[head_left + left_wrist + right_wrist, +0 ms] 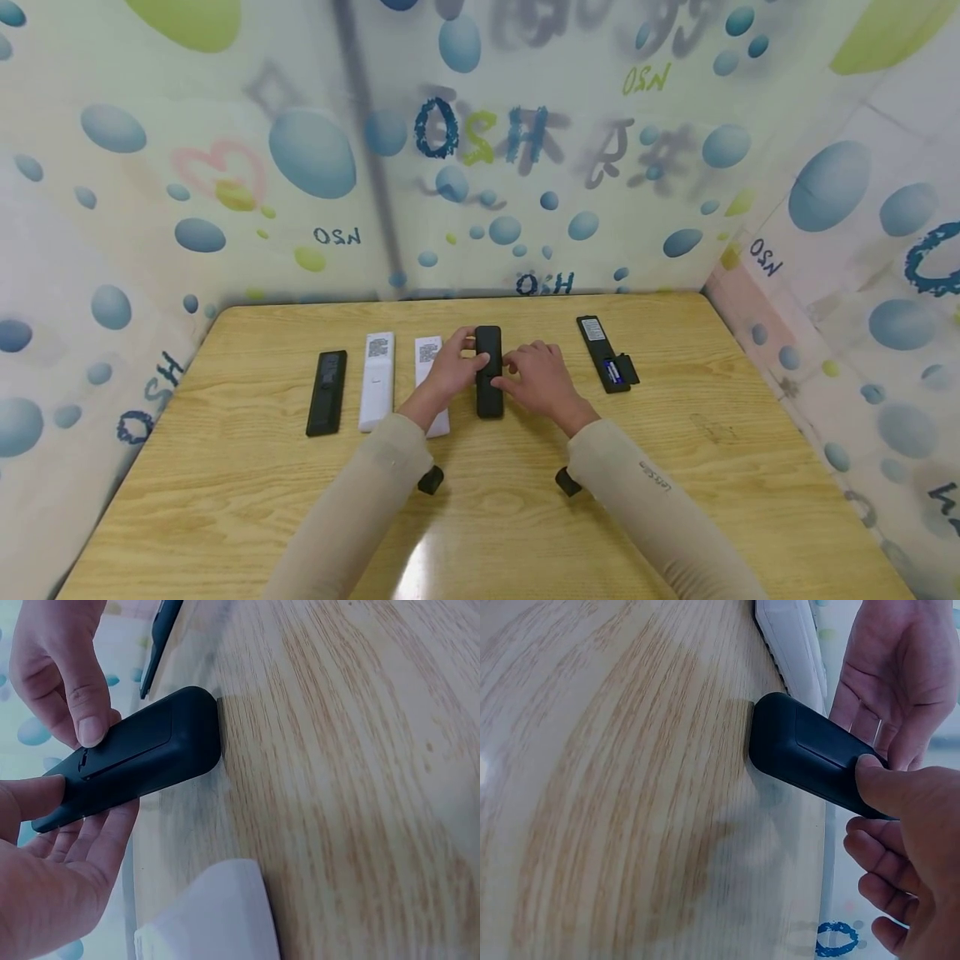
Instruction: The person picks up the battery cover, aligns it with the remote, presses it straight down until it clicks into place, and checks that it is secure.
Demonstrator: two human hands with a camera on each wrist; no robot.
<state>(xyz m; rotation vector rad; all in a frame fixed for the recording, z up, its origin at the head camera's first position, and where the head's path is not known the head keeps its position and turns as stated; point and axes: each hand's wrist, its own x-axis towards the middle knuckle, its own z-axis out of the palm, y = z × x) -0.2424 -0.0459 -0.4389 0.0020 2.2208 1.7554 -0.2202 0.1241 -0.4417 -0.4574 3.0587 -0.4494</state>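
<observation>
A black remote control (489, 400) lies back side up between both hands, its battery cover (131, 746) in place. Its near end is down at the tabletop, and the far end is raised. My left hand (450, 367) grips the far part, thumb on top and fingers beneath, as the left wrist view shows. From the other side my right hand (546, 379) holds it, the thumb pressing on the cover by its latch and the other fingers curled at the edge. The right fingertips are partly hidden in the head view.
Left of the hands lie a white remote (438, 423), partly behind the left hand, another white remote (377, 383) and a black remote (327, 393). To the right, a black remote (597, 346) has its battery cover (627, 368) off to the side, batteries showing. Patterned walls bound the wooden table (495, 533).
</observation>
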